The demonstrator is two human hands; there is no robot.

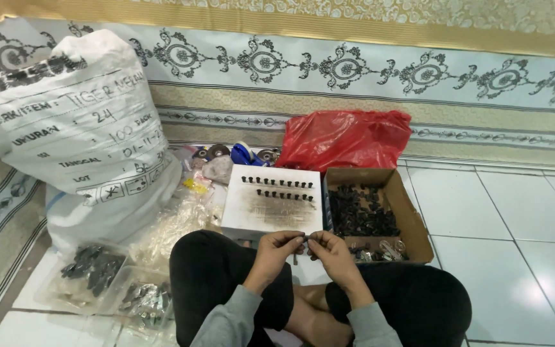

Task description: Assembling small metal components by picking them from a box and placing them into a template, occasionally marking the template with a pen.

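I'm pinching a small dark part [304,241] between both hands, left hand [279,247] and right hand [330,250] clamped together near the white block [271,212]; I'm keeping fingertips steady, aligning carefully.

Just beyond the fingers [303,241] sits a foam block [271,199] with pegs [277,186] on it. Right of it is a box [412,225] of parts [361,212], a bag [345,138] behind. A sack [78,128] stands far left, trays [97,276] before it.

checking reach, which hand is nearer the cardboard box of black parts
Right. The right hand sits just beside the cardboard box; the left hand is farther, before the white block.
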